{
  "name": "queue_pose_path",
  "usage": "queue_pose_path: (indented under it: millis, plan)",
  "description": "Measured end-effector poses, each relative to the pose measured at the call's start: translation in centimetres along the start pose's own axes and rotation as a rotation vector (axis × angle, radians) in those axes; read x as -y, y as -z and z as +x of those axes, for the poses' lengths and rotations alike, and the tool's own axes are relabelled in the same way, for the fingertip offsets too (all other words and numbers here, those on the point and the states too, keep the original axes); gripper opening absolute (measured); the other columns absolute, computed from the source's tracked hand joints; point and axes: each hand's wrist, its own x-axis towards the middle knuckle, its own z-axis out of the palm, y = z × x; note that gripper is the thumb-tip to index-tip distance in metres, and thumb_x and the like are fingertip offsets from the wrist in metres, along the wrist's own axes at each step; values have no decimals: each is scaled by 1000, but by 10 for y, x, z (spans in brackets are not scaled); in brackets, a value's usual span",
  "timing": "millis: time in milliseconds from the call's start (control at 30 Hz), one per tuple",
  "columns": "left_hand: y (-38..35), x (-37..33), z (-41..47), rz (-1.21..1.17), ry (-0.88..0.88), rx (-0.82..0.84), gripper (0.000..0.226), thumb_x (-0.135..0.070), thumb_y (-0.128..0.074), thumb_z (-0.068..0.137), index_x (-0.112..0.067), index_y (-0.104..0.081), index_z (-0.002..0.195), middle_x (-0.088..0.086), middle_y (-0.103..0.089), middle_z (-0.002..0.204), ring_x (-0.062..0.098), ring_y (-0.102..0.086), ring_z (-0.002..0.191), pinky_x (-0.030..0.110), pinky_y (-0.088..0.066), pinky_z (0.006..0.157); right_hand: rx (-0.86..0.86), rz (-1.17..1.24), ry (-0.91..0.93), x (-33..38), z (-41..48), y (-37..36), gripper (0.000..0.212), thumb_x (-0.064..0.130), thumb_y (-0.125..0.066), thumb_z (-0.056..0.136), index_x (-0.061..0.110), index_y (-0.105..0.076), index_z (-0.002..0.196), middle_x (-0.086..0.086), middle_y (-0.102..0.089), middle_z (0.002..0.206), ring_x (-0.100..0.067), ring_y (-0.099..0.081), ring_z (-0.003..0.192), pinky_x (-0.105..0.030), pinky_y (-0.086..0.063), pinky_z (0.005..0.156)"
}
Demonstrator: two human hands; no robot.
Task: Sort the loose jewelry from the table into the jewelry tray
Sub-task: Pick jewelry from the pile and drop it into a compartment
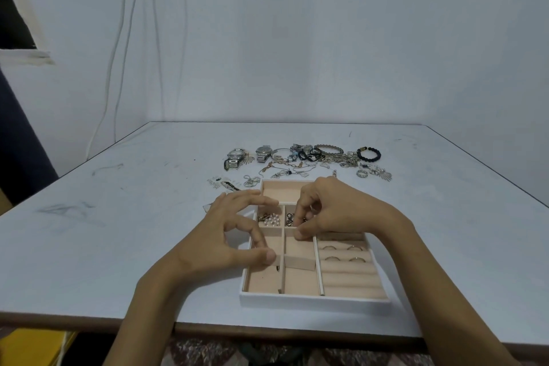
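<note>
So the jewelry tray (315,300) is sitting by the near edge of the table (118,232), with the loose jewelry (309,157) lying in a heap just past its far side. The right hand (332,211) is dipping curled fingers into a small middle compartment, but I can't tell if it's pinching anything. The left hand (225,235) is hovering over the tray's left side, fingers loosely spread, holding nothing.
</note>
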Motion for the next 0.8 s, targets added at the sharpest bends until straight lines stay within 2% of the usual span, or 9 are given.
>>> queue_pose_path:
  millis: [200,533,800]
  plan:
    - [1,-1,-1,-21,-3,7,22,-44,-79,65,-22,-75,69,-28,-51,130,0,-27,137,53,-17,114,3,-15,0,-1,1,0,10,22,-83,70,19,-77,78,-8,-67,81,-6,-52,64,-20,-40,58]
    - [0,-3,1,-56,-2,27,13,-31,-83,70,-20,-76,66,-26,-55,127,-3,-31,134,50,-21,113,19,10,-8,-1,0,0,8,21,-82,70,21,-77,76,-10,-68,83,-7,-53,64,-25,-43,61]
    - [0,0,3,-49,-22,27,11,-32,-82,70,-22,-77,67,-26,-55,127,-1,-30,134,50,-21,113,18,5,-2,-3,1,0,8,21,-82,71,20,-77,77,-10,-68,83,-5,-52,63,-20,-42,59]
